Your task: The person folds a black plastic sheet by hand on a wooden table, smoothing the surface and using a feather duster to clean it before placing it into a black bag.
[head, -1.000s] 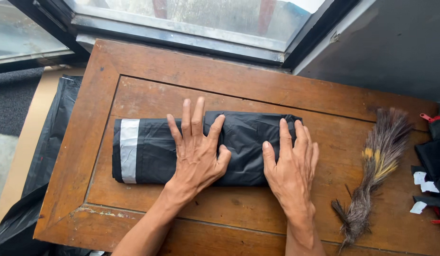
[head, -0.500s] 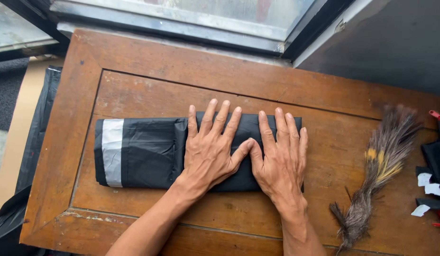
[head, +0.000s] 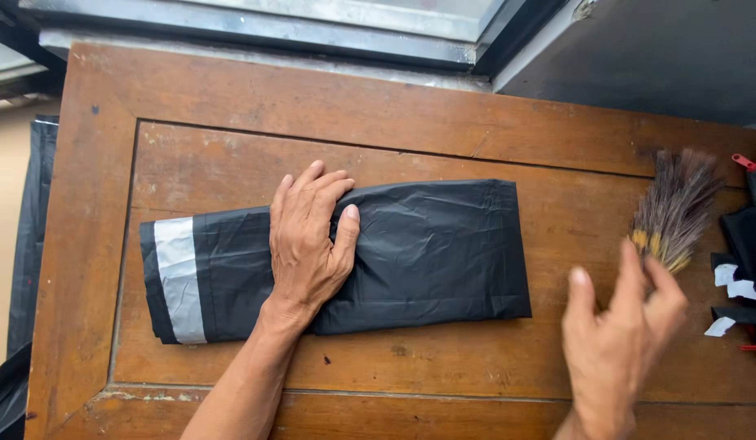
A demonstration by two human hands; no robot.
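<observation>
A folded black garment point(head: 427, 253) of shiny fabric with a grey reflective stripe near its left end lies flat on the wooden table point(head: 231, 98). My left hand point(head: 309, 240) rests palm down on the garment's middle, fingers close together and pointing away from me. My right hand point(head: 618, 342) is lifted off the garment, blurred, fingers apart, hovering over the table to the right, with nothing in it.
A feather duster point(head: 675, 208) lies at the table's right side. Black items with white tags and red clips point(head: 745, 269) sit at the far right edge. Black fabric point(head: 32, 212) hangs beside the table's left edge. A window frame point(head: 313, 28) runs along the far side.
My right hand has left the garment and moved to the right, above the table. My left hand stays pressed on the garment, fingers now drawn together.
</observation>
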